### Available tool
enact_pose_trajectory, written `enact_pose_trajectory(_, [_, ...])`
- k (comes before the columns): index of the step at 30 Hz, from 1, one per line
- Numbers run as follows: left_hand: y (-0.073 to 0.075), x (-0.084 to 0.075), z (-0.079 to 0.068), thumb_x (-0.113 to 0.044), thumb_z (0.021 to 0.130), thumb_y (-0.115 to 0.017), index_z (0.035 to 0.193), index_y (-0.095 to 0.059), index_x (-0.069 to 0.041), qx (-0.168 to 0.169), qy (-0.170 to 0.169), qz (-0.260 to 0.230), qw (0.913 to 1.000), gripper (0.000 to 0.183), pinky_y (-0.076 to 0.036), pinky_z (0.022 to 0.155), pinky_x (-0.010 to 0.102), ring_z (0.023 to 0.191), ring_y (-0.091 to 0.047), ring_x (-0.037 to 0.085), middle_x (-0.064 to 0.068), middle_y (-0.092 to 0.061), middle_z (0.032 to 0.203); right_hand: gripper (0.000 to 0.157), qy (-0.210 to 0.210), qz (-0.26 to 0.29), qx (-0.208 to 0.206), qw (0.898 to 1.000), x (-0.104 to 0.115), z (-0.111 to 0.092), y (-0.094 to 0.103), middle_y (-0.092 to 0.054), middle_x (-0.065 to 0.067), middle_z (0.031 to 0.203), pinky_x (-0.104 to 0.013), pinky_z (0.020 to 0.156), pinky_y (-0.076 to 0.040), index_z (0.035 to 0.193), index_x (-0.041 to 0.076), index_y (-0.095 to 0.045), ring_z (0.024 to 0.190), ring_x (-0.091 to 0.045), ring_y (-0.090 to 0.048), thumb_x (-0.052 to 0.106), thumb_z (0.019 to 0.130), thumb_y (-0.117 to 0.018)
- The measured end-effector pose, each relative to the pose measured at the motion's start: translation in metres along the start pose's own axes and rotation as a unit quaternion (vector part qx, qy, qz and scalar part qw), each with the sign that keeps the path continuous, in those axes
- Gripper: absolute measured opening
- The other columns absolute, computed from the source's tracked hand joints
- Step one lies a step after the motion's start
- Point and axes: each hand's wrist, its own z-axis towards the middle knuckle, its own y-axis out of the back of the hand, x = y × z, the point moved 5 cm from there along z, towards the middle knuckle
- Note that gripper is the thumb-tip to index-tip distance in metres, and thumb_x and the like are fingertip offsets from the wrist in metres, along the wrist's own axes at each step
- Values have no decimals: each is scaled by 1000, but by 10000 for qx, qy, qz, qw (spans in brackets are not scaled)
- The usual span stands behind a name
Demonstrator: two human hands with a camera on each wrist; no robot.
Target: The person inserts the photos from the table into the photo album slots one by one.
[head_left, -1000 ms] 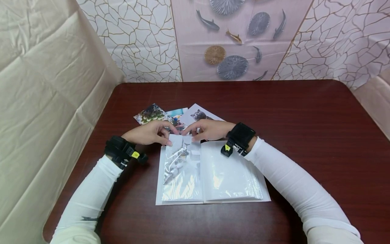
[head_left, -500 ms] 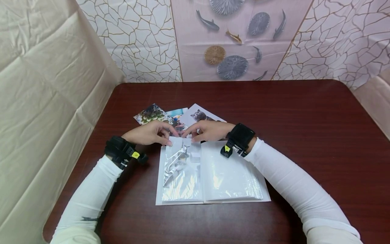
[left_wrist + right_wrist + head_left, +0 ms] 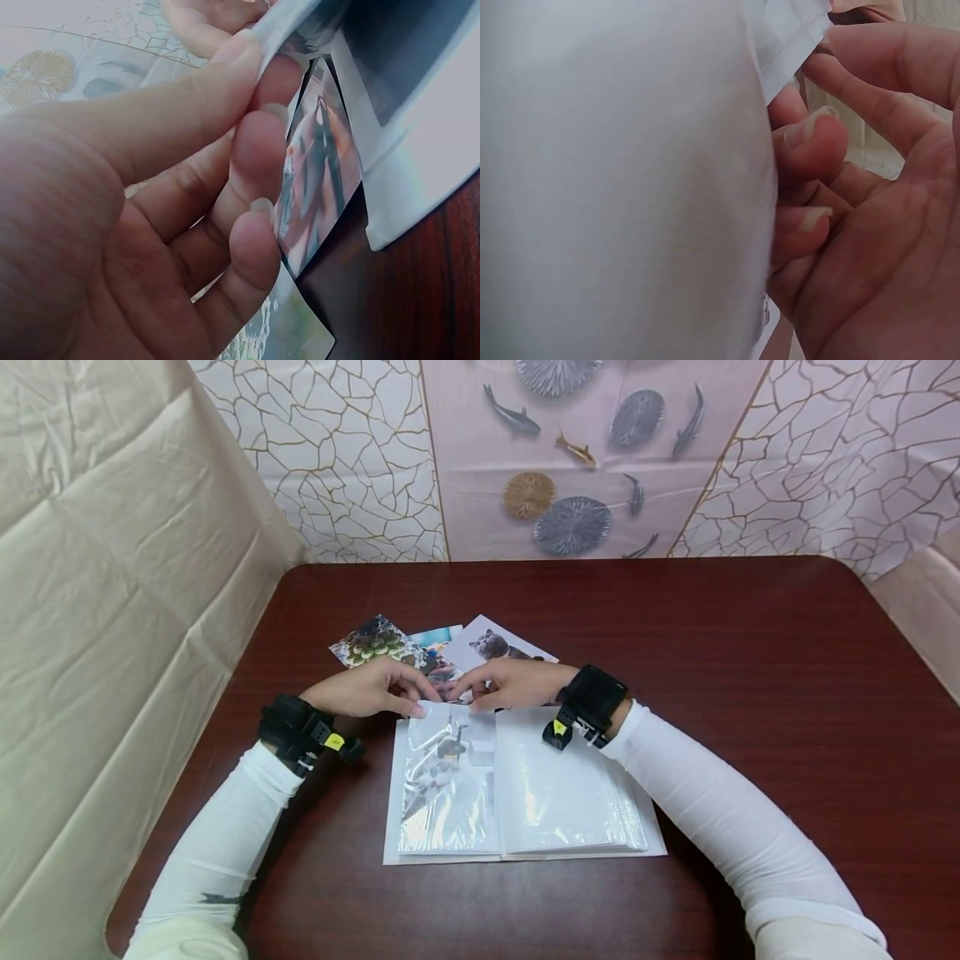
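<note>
An open photo album (image 3: 573,785) with clear plastic sleeves lies on the table. In its left page a pale photo (image 3: 450,752) with grey shapes sits under the shiny film, its top edge at the sleeve's upper end. My left hand (image 3: 372,687) pinches that edge at its left corner between thumb and fingers. At the right end of the same edge my right hand (image 3: 517,682) pinches with thumb and index finger. Close up, the left thumb (image 3: 225,64) lies on a thin pale sheet. Whether sleeve film is also caught in the pinch, I cannot tell.
Behind the hands lie loose photos: one of green plants (image 3: 375,639), one of a grey cat (image 3: 491,643), and a pinkish one (image 3: 319,165) partly hidden by the left fingers. The dark red table (image 3: 712,635) reaches back to a patterned wall cloth.
Both hands have shifted slightly toward me, and the photo's top edge has slid down with them. The film over the left page looks smoother now. The album has stayed put.
</note>
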Motion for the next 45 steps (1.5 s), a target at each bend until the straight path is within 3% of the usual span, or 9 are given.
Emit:
enact_pose_trajectory(8, [0,-4,0,-11,88,-67,112,-70,-9,15,24,61,10000,24,-47,69,27,79,-59,21,7,-70,89,40,-91,-1,-45,9999,0,0,0,-62,-4,101,-28,71,-41,133,13,-56,85,-17,-51,22,95,-59])
enact_pose_trajectory(16, [0,-30,-6,-8,89,-65,109,-71,-2,34,-9,18,10000,22,-50,73,28,82,-61,21,8,-70,93,34,145,401,-128,9990,4,-3,3,-65,-10,89,-28,58,-40,130,4,-57,59,-18,-47,11,97,-51])
enact_pose_trajectory(19, [-1,-32,-6,-8,89,-64,108,-71,-3,47,-39,3,10000,21,-50,75,29,83,-61,19,7,-71,96,32,128,593,-159,9980,3,-3,3,-67,-10,87,-28,56,-38,128,3,-58,54,-17,-42,9,98,-50])
enact_pose_trajectory(32, [-2,-28,-5,-7,91,-62,109,-72,-4,188,-69,50,9998,21,-48,76,29,85,-58,14,8,-71,103,32,4,835,-287,9961,0,-7,6,-70,-12,86,-29,53,-37,127,4,-59,46,-18,-36,12,98,-49])
enact_pose_trajectory(39, [-4,-1,1,-17,92,-62,110,-73,-16,335,-314,78,9989,21,-49,82,31,95,-60,14,-2,-71,107,32,-72,610,-245,9978,2,-10,2,-71,-9,88,-28,54,-38,126,3,-59,49,-16,-40,14,97,-51])
enact_pose_trajectory(45, [-5,-1,1,-18,92,-61,109,-73,-17,369,-240,164,9989,21,-50,81,31,95,-60,13,-2,-70,107,29,-55,538,-180,9984,4,-13,0,-69,-8,93,-28,54,-39,123,4,-61,50,-17,-41,15,97,-53])
